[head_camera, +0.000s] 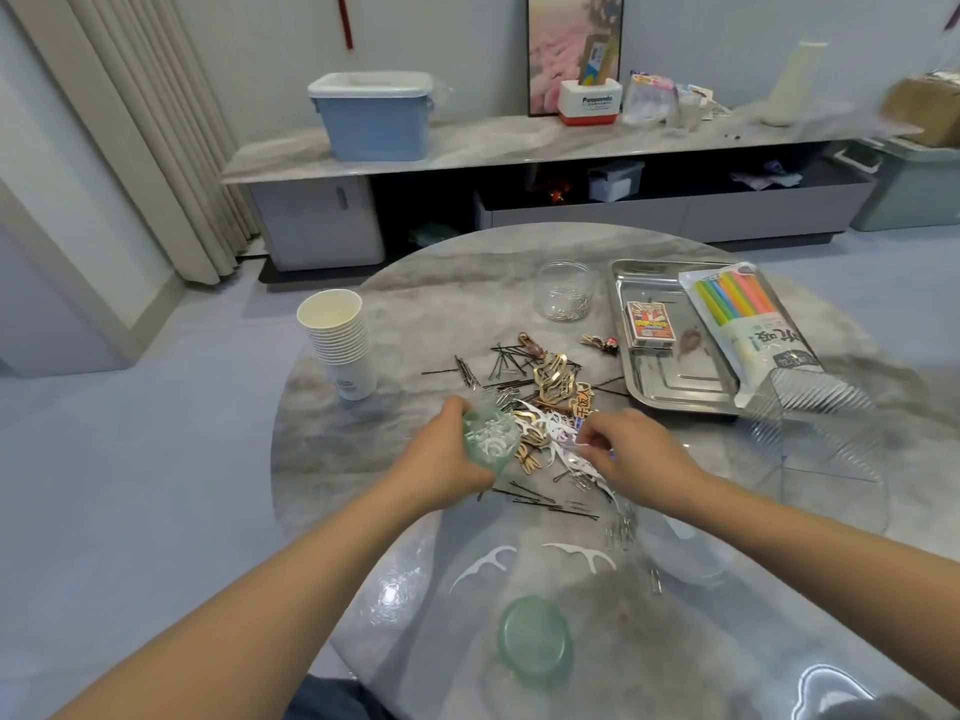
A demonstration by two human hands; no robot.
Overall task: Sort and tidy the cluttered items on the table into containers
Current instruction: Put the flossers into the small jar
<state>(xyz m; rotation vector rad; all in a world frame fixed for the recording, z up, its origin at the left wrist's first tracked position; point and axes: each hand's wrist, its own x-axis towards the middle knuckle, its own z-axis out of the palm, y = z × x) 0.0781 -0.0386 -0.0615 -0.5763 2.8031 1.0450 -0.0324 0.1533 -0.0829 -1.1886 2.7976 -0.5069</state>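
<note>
The left hand [441, 454] gripped a green jar [488, 439] tilted on its side (mouth facing right); the right hand [628, 449] pinched a white floss pick [582, 445] over the table [415, 314].

We see a heap of black hairpins [511, 374], gold clips [553, 379] and white floss picks [558, 439] at table centre. At its 9 o'clock sits a green jar [488, 439], tilted and holding white picks. Its green lid [535, 639] lies at 6 o'clock, a clear jar [565, 291], perhaps of paperclips, at 12 o'clock.
</note>
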